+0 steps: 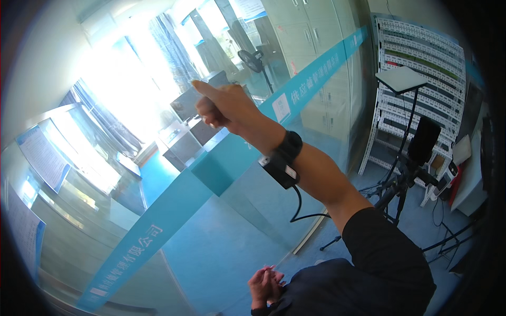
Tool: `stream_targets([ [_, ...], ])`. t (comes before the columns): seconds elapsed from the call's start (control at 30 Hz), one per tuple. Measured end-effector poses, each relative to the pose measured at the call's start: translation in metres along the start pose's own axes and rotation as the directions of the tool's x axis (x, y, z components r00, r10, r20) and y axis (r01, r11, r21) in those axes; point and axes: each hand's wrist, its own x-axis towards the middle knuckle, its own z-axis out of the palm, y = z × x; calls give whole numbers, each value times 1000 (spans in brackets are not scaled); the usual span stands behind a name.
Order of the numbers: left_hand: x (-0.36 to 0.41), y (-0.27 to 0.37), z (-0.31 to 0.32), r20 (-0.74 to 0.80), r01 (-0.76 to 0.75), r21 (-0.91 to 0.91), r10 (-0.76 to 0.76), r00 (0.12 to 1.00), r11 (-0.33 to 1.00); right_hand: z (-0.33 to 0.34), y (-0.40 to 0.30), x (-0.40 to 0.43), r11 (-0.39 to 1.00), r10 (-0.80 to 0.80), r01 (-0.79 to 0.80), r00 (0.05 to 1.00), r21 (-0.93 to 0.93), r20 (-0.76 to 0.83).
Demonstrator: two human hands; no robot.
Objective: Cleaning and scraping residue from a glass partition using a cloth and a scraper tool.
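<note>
My right hand (pixel 221 103) is raised in front of a glass partition (pixel 237 213), with its fingers curled and the thumb or a finger sticking out; nothing shows in it. A black strap (pixel 291 147) with a small black camera-like device (pixel 279 170) sits on that wrist, and a black cable (pixel 297 205) runs from it. Low in the view, beside my dark shirt, my left hand (pixel 265 285) has bent, bunched fingers. Something pinkish shows there, but whether it is an object or fingertips is unclear. A teal band (pixel 170 209) with writing crosses the glass behind my right arm.
A white perforated metal rack (pixel 423 51) stands at right, with black tripods (pixel 399 185), a flat white panel (pixel 401 79) and a dark phone-like device (pixel 423 136) before it. Behind the glass are a black fan (pixel 253 61), desks, curtains (pixel 172 47) and pale cabinets (pixel 304 39).
</note>
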Motion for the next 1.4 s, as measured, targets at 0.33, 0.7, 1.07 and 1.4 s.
stream_targets([
  [0.33,7,40,30,12,-152,262,154,988,953,-6,1,22,988,-140,146,983,-44,119],
  [0.7,13,145,52,-278,-378,178,415,866,908,-64,134,-192,784,254,-26,925,-621,283],
  [1.07,52,185,122,-306,-628,232,669,677,743,-95,119,-223,861,436,-278,835,-427,335],
  [1.4,48,153,112,-595,-555,-378,265,759,741,-110,113,-221,831,295,-151,935,-535,195],
])
